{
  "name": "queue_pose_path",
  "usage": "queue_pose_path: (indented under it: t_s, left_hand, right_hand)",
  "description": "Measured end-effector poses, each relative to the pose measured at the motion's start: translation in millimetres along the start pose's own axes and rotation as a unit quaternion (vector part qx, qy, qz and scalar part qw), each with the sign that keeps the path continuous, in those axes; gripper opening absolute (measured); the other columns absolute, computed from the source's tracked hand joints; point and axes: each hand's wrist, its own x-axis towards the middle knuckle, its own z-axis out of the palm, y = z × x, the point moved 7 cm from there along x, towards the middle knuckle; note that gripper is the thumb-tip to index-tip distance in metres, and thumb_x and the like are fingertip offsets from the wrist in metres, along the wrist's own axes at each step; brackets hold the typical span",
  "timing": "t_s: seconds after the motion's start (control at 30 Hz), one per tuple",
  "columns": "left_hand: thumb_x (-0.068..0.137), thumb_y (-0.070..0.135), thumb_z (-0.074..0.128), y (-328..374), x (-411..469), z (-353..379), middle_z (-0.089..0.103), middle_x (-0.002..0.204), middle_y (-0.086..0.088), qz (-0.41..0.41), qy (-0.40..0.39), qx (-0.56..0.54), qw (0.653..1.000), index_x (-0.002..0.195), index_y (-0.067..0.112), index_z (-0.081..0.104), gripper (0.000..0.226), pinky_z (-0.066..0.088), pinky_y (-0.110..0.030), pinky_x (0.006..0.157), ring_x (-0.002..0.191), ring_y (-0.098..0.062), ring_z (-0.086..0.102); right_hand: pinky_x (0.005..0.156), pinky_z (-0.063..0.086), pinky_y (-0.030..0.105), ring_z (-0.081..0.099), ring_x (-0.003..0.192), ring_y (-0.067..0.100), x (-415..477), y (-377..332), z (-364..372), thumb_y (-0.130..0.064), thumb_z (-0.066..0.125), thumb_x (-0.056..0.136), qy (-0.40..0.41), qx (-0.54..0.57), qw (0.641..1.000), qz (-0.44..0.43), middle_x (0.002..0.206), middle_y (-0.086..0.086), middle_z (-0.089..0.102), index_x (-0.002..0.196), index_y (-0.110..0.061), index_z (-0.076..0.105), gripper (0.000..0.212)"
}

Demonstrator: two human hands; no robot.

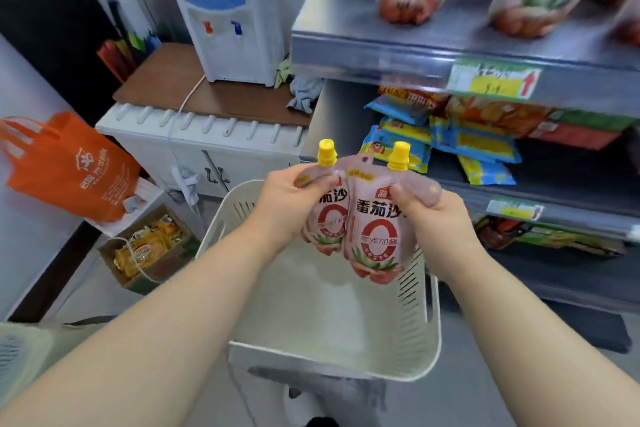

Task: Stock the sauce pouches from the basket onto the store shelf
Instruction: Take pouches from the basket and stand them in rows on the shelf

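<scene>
My left hand [287, 199] grips one sauce pouch [327, 218], my right hand [438, 215] the other pouch [377, 239], fingers [403, 194] curled near the tops, keeping both upright for shelving.

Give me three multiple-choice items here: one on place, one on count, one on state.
1. Where are the held sauce pouches? A above the basket B on the floor C on a chair
2. How many yellow caps show on them? A one B two C three
3. What is the left hand doing? A gripping a pouch B lying flat C pointing
Key: 1 A, they hang over its white rim; 2 B, one cap tops each pouch; 3 A, it clasps one pouch below its cap.
</scene>
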Motion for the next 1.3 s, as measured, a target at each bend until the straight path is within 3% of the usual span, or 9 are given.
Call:
queue_pose_path:
  t_s: [0.1, 0.23, 0.37, 0.57, 0.77, 0.93, 1.1, 1.3]
  left_hand:
    - [0.085, 0.005, 0.064, 47.8, -9.0, 24.9, 0.073, 0.072, 0.008, 0.049, -0.02, -0.019, 0.998, 0.086, 0.02, 0.071, 0.016, 0.053, -0.019, 0.063, 0.068, -0.004, 0.067]
    - [0.081, 0.004, 0.067, 112.3, -26.3, 63.6, 0.074, 0.069, 0.004, 0.108, -0.017, -0.067, 0.992, 0.077, 0.022, 0.071, 0.019, 0.055, -0.025, 0.059, 0.065, -0.011, 0.069]
    - [0.081, 0.003, 0.067, 171.2, -55.1, 113.2, 0.074, 0.071, -0.001, 0.151, -0.033, -0.125, 0.98, 0.078, 0.016, 0.071, 0.013, 0.058, -0.028, 0.061, 0.066, -0.017, 0.071]
    - [0.079, 0.004, 0.068, 231.5, -96.5, 194.9, 0.075, 0.084, -0.013, 0.193, -0.083, -0.144, 0.967, 0.076, 0.017, 0.075, 0.016, 0.057, -0.043, 0.077, 0.081, -0.031, 0.072]
    - [0.08, 0.006, 0.069, 269.4, -134.5, 280.1, 0.075, 0.079, -0.01, 0.227, -0.108, -0.143, 0.957, 0.075, 0.016, 0.075, 0.013, 0.058, -0.041, 0.073, 0.075, -0.028, 0.072]
    - [0.08, 0.007, 0.07, 281.7, -152.6, 341.6, 0.075, 0.083, -0.013, 0.216, -0.145, -0.174, 0.95, 0.077, 0.016, 0.075, 0.011, 0.057, -0.045, 0.078, 0.08, -0.032, 0.072]
    - [0.081, 0.011, 0.069, 288.8, -162.5, 392.9, 0.075, 0.086, -0.013, 0.212, -0.188, -0.164, 0.945, 0.084, 0.01, 0.072, 0.005, 0.057, -0.045, 0.077, 0.081, -0.03, 0.072]
    - [0.081, 0.011, 0.07, 288.9, -154.5, 438.6, 0.074, 0.088, -0.015, 0.197, -0.227, -0.161, 0.94, 0.087, 0.008, 0.072, 0.007, 0.057, -0.047, 0.078, 0.082, -0.032, 0.072]
  right_hand:
    - [0.077, 0.058, 0.043, 0.071, 0.087, 0.029, -11.2, -39.6, -31.0, -0.019, 0.058, 0.091, 0.001, 0.029, 0.999, -0.029, 0.092, 0.014, 0.073, 0.095, -0.007, 0.069, 0.017]
    - [0.06, 0.058, 0.036, 0.072, 0.078, 0.024, -31.6, -90.5, -87.2, -0.019, 0.055, 0.091, 0.019, 0.088, 0.992, -0.084, 0.082, 0.006, 0.075, 0.089, -0.011, 0.069, 0.016]
    - [0.075, 0.057, 0.047, 0.07, 0.09, 0.033, -60.3, -134.7, -152.3, -0.023, 0.059, 0.084, 0.036, 0.158, 0.978, -0.135, 0.098, 0.017, 0.072, 0.099, -0.006, 0.068, 0.024]
    - [0.066, 0.059, 0.034, 0.072, 0.083, 0.025, -107.7, -180.8, -243.2, -0.015, 0.053, 0.088, 0.038, 0.185, 0.963, -0.192, 0.089, 0.009, 0.075, 0.093, -0.007, 0.067, 0.017]
    - [0.058, 0.058, 0.034, 0.072, 0.075, 0.025, -149.4, -204.3, -332.4, -0.013, 0.051, 0.092, 0.071, 0.162, 0.96, -0.215, 0.083, 0.009, 0.075, 0.089, -0.005, 0.065, 0.016]
    - [0.07, 0.058, 0.044, 0.071, 0.084, 0.032, -172.2, -211.3, -402.2, -0.019, 0.055, 0.091, 0.121, 0.136, 0.958, -0.22, 0.091, 0.013, 0.074, 0.093, -0.006, 0.066, 0.017]
    - [0.059, 0.058, 0.035, 0.072, 0.076, 0.029, -190.6, -213.6, -453.2, -0.017, 0.055, 0.091, 0.163, 0.138, 0.948, -0.236, 0.085, 0.011, 0.075, 0.091, -0.005, 0.066, 0.016]
    - [0.064, 0.058, 0.037, 0.072, 0.079, 0.029, -189.1, -206.8, -492.8, -0.016, 0.056, 0.091, 0.2, 0.132, 0.942, -0.237, 0.087, 0.01, 0.075, 0.089, -0.007, 0.067, 0.015]
